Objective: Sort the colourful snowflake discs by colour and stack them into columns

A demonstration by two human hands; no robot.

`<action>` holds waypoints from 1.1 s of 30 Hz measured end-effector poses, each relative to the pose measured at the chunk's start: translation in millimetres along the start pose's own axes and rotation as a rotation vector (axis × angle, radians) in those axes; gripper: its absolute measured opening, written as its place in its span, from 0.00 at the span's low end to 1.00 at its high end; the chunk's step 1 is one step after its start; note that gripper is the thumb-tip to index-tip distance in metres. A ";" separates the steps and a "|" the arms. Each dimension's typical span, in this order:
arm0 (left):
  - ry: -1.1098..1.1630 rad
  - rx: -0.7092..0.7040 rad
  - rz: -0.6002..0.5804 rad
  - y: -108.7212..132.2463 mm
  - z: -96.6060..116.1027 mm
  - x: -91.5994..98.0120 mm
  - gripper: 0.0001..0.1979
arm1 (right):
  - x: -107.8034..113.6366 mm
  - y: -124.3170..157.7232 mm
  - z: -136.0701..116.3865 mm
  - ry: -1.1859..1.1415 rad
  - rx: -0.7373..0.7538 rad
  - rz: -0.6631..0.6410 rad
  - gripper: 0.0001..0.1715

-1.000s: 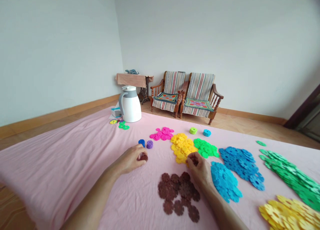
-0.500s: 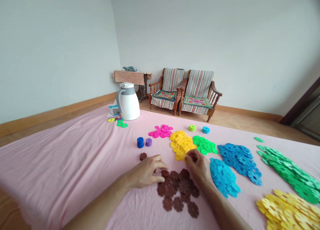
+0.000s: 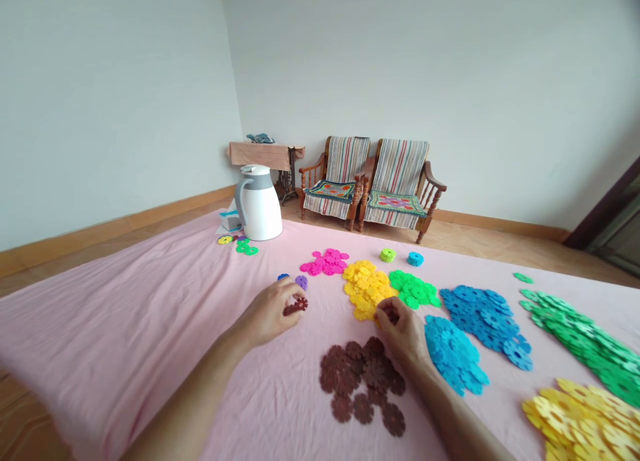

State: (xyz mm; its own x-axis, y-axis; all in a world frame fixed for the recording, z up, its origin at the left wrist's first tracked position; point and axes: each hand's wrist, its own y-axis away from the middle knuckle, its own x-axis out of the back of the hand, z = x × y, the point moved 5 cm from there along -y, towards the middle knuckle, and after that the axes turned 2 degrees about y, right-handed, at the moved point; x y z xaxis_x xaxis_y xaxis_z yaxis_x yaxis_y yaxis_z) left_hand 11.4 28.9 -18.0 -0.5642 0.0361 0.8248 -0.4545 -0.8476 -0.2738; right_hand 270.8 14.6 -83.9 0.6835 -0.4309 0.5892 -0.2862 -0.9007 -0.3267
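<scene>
My left hand [image 3: 273, 312] has its fingers closed around brown flower-shaped plastic discs [image 3: 296, 306]; one disc seems tilted at the fingertips. Just beyond it stand a purple disc stack [image 3: 301, 282] and a dark blue stack [image 3: 283, 276], the blue one partly hidden by the hand. My right hand [image 3: 400, 321] is curled at the near edge of a yellow disc pile [image 3: 367, 287]. What its fingers hold, if anything, I cannot make out. Between my forearms lies a loose pile of brown discs [image 3: 363, 381].
Right of my right hand spread light blue discs [image 3: 455, 357], darker blue discs [image 3: 485, 317], green discs [image 3: 585, 337] and yellow discs [image 3: 590, 421]. Pink discs [image 3: 325, 262] and bright green discs [image 3: 414, 289] lie farther back. A white jug [image 3: 263, 211] stands at the far left.
My left hand has moved left and away from the loose brown pile to the small brown stack, with a brown disc in its fingers. My right hand stays by the yellow pile.
</scene>
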 end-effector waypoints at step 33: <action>-0.091 -0.083 -0.135 -4.3 -1.2 -36.3 0.06 | 0.1 -1.9 -4.8 0.010 0.060 0.000 0.07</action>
State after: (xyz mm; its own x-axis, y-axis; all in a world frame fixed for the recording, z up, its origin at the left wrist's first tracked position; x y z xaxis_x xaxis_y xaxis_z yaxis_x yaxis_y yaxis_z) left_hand 33.0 31.9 -47.4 -0.4307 0.0956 0.8974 -0.5793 -0.7918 -0.1937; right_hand 268.2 16.0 -79.7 0.6767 -0.4318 0.5963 -0.2456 -0.8959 -0.3702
